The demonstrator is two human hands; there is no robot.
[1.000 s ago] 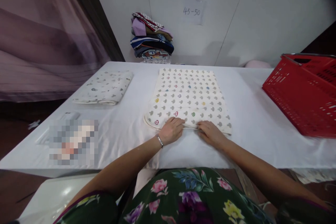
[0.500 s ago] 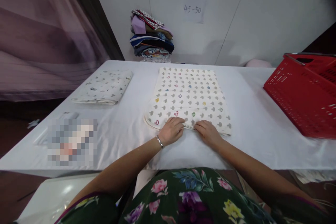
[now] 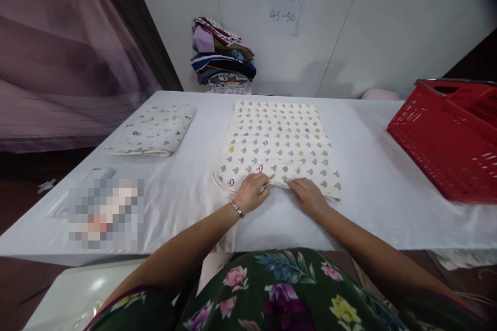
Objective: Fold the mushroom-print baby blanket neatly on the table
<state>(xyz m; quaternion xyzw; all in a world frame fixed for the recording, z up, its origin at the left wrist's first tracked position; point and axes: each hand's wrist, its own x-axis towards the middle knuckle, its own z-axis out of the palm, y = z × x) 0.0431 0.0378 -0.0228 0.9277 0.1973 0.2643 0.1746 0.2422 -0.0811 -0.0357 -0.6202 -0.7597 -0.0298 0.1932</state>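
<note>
A cream cloth (image 3: 277, 137) printed with small grey and coloured mushrooms lies folded in layers on the white-covered table (image 3: 365, 165). At the middle of its near edge, my left hand (image 3: 252, 191) pinches the layers between thumb and fingers. Just to the right, my right hand (image 3: 307, 195) grips the same edge, its fingers curled over the top. A short stretch of stacked layers shows between the two hands. The cloth's near left corner is rounded and lies flat; thumb tips are partly hidden.
At the left lies another folded patterned cloth (image 3: 153, 129); nearer me is a blurred-out item (image 3: 106, 212). A red plastic basket (image 3: 446, 139) stands on the right. Behind the table's far edge rises a stack of folded fabrics (image 3: 223, 57) against the wall.
My left hand's fingers have closed a little more and lift the near edge slightly. The cloth otherwise lies as before; the whole view has shifted slightly.
</note>
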